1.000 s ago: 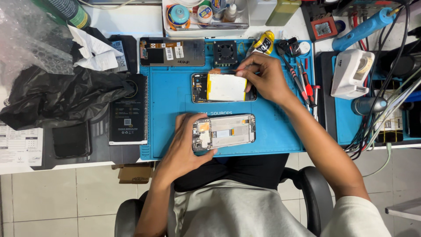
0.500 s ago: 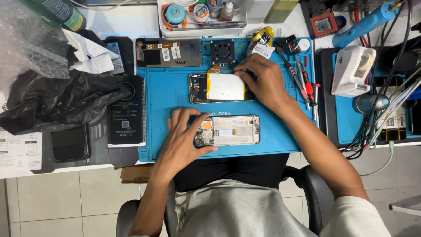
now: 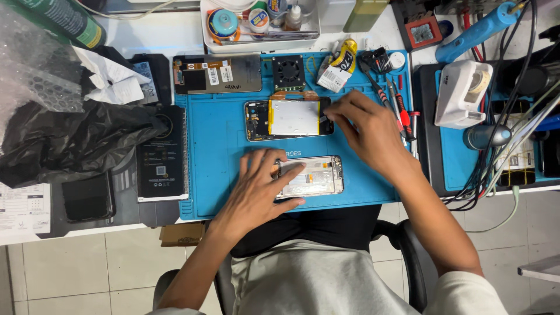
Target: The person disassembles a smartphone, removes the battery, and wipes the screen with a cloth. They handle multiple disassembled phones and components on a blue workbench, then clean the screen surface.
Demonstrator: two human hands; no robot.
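Observation:
On a blue work mat [image 3: 221, 146] lie two opened phone parts. My left hand [image 3: 259, 186] rests flat on the nearer one, a silver phone frame [image 3: 315, 177], fingers spread over its left end. Farther back lies an opened phone [image 3: 291, 118] with a pale battery showing. My right hand [image 3: 367, 131] touches that phone's right end with its fingertips, fingers bent. Neither hand lifts anything.
A phone screen panel [image 3: 217, 74] and a small black fan [image 3: 289, 71] lie at the mat's far edge. Screwdrivers and tweezers [image 3: 399, 105] lie right. A white tray of small jars [image 3: 259, 23], black plastic bag [image 3: 64, 143], dark box [image 3: 162, 163] and cables [image 3: 513, 146] surround the mat.
My left hand has slid right along the silver frame and flattened over it. My right hand has moved from on top of the battery to the opened phone's right end.

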